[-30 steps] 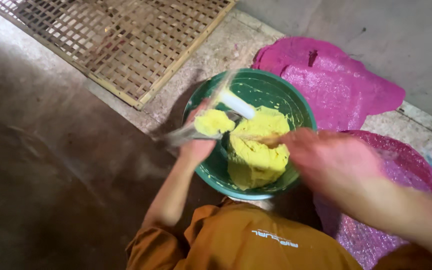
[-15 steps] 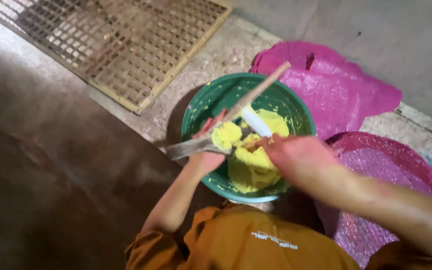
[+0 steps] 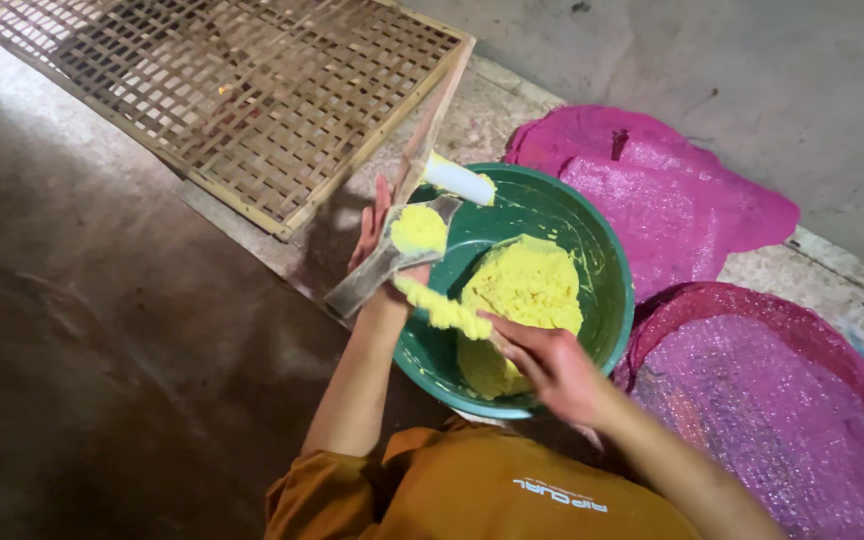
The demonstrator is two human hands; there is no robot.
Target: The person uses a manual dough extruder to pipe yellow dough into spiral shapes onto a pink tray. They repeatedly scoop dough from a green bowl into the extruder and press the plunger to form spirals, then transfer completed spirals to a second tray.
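A mound of yellow dough (image 3: 522, 295) fills much of a green basin (image 3: 607, 270) that sits on the concrete floor (image 3: 102, 330) just in front of the person's orange-clad knees. From the mound, a thin strip of the same yellow dough (image 3: 442, 310) stretches toward the basin's near-left rim, and the right hand (image 3: 547, 360) pinches one end of it between thumb and fingertips — the other fingers half curled, palm down over the dough. The left hand (image 3: 377, 235) is at the basin's left rim, fingers spread almost flat (the palm is hidden, so how firmly it grips is hard to tell), and it supports a flat metal scoop (image 3: 387, 260) that carries a small round lump of dough (image 3: 419, 228). A long wooden stick (image 3: 430, 125) rises from that hand, slanting up and away, and a white cylinder (image 3: 457, 180) smeared with yellow lies across the basin's far-left rim just beside it; whether the stick and cylinder are joined cannot be made out. Beyond the left hand, a large bamboo lattice tray (image 3: 242, 90) lies flat on the floor, its corner close to the basin. On the other side two pink woven trays flank the basin — one (image 3: 682, 200) behind it, well apart from both hands, the other (image 3: 782, 400) to the right, just beside the right forearm.
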